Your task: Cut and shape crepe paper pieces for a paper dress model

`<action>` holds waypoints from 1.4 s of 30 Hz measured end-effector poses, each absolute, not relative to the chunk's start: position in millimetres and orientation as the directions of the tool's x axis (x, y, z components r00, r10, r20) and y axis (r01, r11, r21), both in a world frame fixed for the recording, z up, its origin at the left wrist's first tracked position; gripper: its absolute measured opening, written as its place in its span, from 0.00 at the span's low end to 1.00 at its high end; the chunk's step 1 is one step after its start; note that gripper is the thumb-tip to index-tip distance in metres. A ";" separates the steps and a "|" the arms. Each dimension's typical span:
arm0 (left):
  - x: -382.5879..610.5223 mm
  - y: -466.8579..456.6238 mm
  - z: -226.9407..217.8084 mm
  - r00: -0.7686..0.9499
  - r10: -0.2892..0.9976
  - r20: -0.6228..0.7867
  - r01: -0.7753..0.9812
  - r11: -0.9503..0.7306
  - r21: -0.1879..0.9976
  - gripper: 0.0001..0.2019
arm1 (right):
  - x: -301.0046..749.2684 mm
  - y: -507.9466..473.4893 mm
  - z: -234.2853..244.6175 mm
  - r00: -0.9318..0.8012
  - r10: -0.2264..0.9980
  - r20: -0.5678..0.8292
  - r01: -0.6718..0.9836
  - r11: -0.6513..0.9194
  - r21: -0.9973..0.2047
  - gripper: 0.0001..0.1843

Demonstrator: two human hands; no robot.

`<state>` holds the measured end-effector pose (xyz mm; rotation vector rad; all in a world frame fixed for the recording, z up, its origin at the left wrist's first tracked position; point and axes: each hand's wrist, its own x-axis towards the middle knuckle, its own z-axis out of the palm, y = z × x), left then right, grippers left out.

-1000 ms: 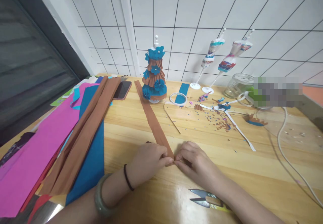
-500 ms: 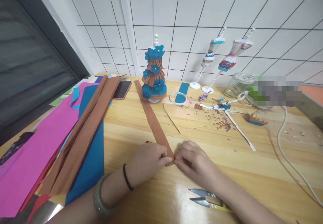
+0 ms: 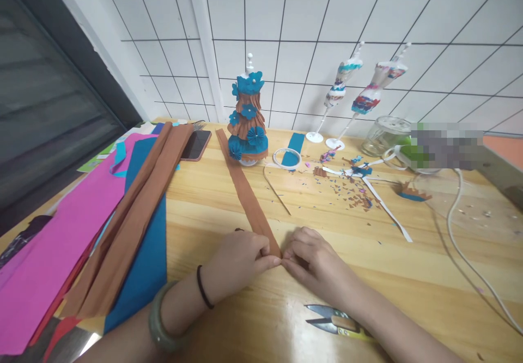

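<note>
A long strip of brown crepe paper (image 3: 251, 202) runs from beside the decorated dress form toward me. At its near end my left hand (image 3: 249, 256) pinches the edge between thumb and fingers. My right hand (image 3: 312, 256) is closed on the same end, its fingertips meeting the left thumb. The very end of the strip is hidden under the fingers. Yellow-handled thread snips (image 3: 335, 322) lie by my right forearm, which covers part of the handle. Farther back stands a small dress form (image 3: 248, 112) dressed in brown pleated tiers and blue paper flowers.
Layered pink paper (image 3: 77, 232), blue paper (image 3: 143, 276) and folded brown paper (image 3: 139, 216) cover the left side, near a phone (image 3: 196, 145). Behind are a white ring (image 3: 287, 159), paper scraps (image 3: 359, 194), two bare-stemmed forms (image 3: 378, 88), a glass jar (image 3: 384, 134) and a white cable (image 3: 461, 254).
The small flap of brown strip that showed below my left thumb is now out of sight between the fingers. Both hands stay in nearly the same place.
</note>
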<state>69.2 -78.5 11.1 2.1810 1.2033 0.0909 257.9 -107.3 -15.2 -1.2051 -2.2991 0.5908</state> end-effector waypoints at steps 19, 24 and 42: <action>69.3 -80.0 7.6 0.581 0.780 -0.230 0.740 -0.390 0.548 0.09 | 265.0 -109.7 -6.9 -0.464 0.870 0.168 0.575 0.440 -0.689 0.06; 69.6 -81.0 6.3 0.589 0.778 -0.219 0.735 -0.404 0.544 0.08 | 268.1 -113.7 4.2 -0.629 0.754 0.187 0.521 0.588 -0.618 0.12; 58.3 -72.2 13.8 0.637 0.721 -0.275 0.659 -0.323 0.680 0.06 | 261.2 -118.0 5.4 -0.698 0.705 0.127 0.615 0.680 -0.399 0.16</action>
